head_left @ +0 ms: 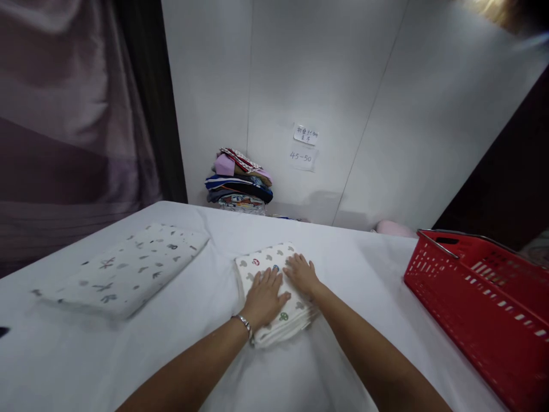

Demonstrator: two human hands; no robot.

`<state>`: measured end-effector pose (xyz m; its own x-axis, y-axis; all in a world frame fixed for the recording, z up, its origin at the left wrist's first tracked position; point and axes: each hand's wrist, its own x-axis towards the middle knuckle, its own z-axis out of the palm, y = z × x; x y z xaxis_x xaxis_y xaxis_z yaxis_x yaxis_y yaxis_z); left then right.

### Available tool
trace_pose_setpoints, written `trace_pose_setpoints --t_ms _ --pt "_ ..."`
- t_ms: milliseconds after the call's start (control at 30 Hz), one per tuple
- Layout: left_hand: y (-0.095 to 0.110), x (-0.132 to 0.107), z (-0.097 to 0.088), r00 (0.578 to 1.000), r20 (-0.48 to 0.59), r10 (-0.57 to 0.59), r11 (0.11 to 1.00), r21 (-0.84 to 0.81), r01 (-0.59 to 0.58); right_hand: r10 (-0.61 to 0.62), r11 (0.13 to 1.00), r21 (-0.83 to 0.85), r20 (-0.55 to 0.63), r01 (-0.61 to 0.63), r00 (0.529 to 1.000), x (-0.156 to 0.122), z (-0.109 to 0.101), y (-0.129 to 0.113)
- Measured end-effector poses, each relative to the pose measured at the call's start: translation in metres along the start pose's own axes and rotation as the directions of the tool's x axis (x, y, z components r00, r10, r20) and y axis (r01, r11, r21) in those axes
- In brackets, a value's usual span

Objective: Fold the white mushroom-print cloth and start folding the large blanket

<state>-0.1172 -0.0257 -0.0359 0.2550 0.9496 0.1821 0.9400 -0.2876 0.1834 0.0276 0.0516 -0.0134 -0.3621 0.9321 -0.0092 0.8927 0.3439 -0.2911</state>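
Observation:
In the middle of the white-covered table lies a folded white cloth (274, 332) with small mushroom prints in red, green, blue and grey. My left hand (266, 294) rests flat on it, fingers spread, with a metal bracelet at the wrist. Beside it, my right hand (302, 274) lies on the cloth's right side with its fingers stretched out. Both palms press down from above, and part of the print is hidden under them. Farther left is a second folded white cloth (137, 266) with dark plant-like prints, which neither hand touches.
A red plastic basket (467, 303) with a metal handle stands at the right. Behind the table's far edge rises a pile of folded clothes (240, 183) against a grey wall (334, 68) bearing paper notes (303, 146). A pinkish curtain (64, 114) hangs at the left.

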Motion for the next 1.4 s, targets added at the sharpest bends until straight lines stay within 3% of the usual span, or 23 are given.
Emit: trace_pose_setpoints --t_ms 133,267,433,600,767,1000,1100,1167,1233,1300,1400 --pt "-0.001 0.002 -0.004 1.0 0.016 -0.001 1.0 0.011 0.001 -0.086 0.996 -0.031 -0.056 0.084 0.995 0.039 -0.005 -0.02" --pt "-0.002 0.002 0.0 1.0 0.009 0.009 1.0 0.021 -0.009 -0.076 0.995 -0.06 -0.038 0.074 0.996 0.065 0.009 -0.016" --pt "-0.006 0.002 0.009 0.999 -0.029 0.025 1.0 0.008 -0.025 -0.058 0.997 -0.048 -0.041 0.056 0.997 0.071 0.027 0.0" --pt "-0.006 0.002 0.006 0.999 -0.026 0.026 1.0 -0.005 -0.026 -0.077 0.995 0.055 -0.01 0.078 0.997 0.072 0.021 0.004" --pt "-0.005 0.001 0.004 0.998 -0.053 0.029 0.999 -0.02 -0.03 -0.119 0.979 0.163 -0.012 0.119 0.993 0.055 0.013 0.025" --pt "-0.005 0.002 -0.004 0.996 -0.091 0.007 0.995 -0.102 -0.017 0.042 0.948 0.318 -0.055 -0.023 0.998 -0.013 0.012 0.059" --pt "-0.008 -0.006 -0.012 0.964 -0.232 -0.127 0.984 -0.152 0.093 0.152 0.915 0.387 -0.063 -0.116 0.986 -0.034 0.01 0.065" --pt "-0.012 -0.015 -0.014 0.901 -0.288 -0.324 0.936 -0.239 0.26 0.198 0.909 0.386 -0.065 -0.158 0.978 -0.041 0.009 0.068" --pt "-0.017 -0.025 -0.015 0.822 -0.227 -0.523 0.828 -0.364 0.426 0.23 0.905 0.38 -0.063 -0.19 0.971 -0.045 0.008 0.069" --pt "-0.021 -0.034 -0.014 0.779 -0.112 -0.616 0.723 -0.472 0.504 0.261 0.901 0.372 -0.051 -0.224 0.964 -0.047 0.006 0.07" --pt "-0.025 -0.039 -0.014 0.81 -0.034 -0.585 0.672 -0.579 0.461 0.298 0.888 0.372 -0.021 -0.27 0.954 -0.055 0.005 0.069"
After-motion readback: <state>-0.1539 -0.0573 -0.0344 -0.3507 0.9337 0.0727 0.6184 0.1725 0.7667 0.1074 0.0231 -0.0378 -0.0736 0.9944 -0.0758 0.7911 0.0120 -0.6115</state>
